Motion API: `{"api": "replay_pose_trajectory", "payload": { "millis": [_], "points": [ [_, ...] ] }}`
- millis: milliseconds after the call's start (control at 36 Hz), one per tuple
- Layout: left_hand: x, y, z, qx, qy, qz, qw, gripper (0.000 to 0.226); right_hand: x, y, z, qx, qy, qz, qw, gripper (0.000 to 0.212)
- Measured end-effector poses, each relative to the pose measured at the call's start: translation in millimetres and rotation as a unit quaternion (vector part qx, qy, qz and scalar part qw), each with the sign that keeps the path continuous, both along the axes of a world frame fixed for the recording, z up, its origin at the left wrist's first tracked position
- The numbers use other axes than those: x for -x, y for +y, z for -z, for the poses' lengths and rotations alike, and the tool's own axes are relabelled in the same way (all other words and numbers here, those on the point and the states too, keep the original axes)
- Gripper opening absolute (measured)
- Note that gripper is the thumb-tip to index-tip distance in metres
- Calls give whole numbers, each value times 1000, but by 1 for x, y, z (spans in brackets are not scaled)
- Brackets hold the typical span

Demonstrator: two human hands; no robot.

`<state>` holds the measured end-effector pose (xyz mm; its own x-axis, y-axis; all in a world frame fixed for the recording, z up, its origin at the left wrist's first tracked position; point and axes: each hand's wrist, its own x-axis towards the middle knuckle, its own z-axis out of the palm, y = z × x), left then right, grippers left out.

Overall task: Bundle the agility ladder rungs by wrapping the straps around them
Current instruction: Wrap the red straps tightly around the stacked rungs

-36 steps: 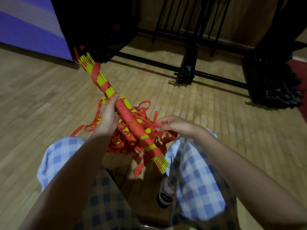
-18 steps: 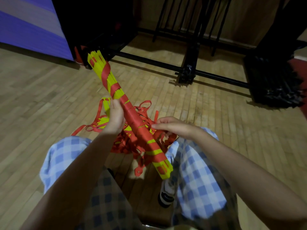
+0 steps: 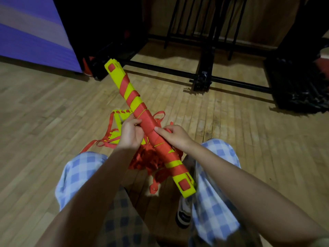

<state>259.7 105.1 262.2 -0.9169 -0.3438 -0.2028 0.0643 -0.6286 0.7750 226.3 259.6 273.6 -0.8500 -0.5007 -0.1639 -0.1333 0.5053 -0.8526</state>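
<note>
Rungs (image 3: 135, 97), a yellow bundle wound in red straps (image 3: 151, 132), slant from far left to near right above the knees. Left hand (image 3: 130, 134) grips its middle; right hand (image 3: 175, 137) pinches it opposite. Loose straps hang toward the floor (image 3: 44, 122).

- Bundle of ladder rungs (image 3: 142, 111): bright yellow, spiralled with red strap bands, solid red through the middle stretch, a red square patch near each yellow end.
- Loose straps (image 3: 151, 159) under the bundle: red, in a tangle.
- Loose rungs (image 3: 119, 118) in the tangle: yellow with red tabs.
- Trousers (image 3: 80, 173): pale blue and white check.
- Shoe (image 3: 184, 213): white with a black band.
- Floor (image 3: 53, 113): light brown wood, narrow planks in staggered rows.
- Mat (image 3: 30, 31) at far left: purple with a paler lilac stripe.
- Metal frame (image 3: 204, 75) at the back: black.
- Carpet edge (image 3: 324, 63) at far right: dark red.
</note>
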Motion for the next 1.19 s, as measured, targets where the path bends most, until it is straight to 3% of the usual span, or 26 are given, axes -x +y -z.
{"api": "replay_pose_trajectory", "payload": {
  "millis": [139,278,333,472,694,833,917,1000,1083,1194],
  "points": [
    [-7,10,-9,-10,34,0,999,33,-3,-1,-1,-26,103,-13,994,52],
    [1,20,7,-77,-56,-44,995,27,-4,-1,-1,2,137,27,990,49],
    [-4,33,15,-35,-112,-42,992,39,-3,-1,-1,7,148,38,988,44],
    [-20,62,29,2,-122,-69,990,51,-9,-5,6,14,207,11,978,33],
    [-16,47,44,-3,-145,-46,988,74,-2,-5,13,12,187,-17,982,29],
    [-14,41,21,29,-171,-30,984,35,-7,-2,10,52,131,-17,990,19],
    [-11,24,19,54,-176,-30,983,35,-3,4,7,94,96,-14,991,14],
    [-10,11,16,65,-152,-26,986,44,3,16,5,26,148,-47,988,21],
    [-12,0,10,31,-126,-36,991,25,6,25,7,-85,203,-102,970,29],
    [-14,-8,10,5,-88,-19,996,37,11,31,11,-143,212,-118,959,32]
  ]
}}
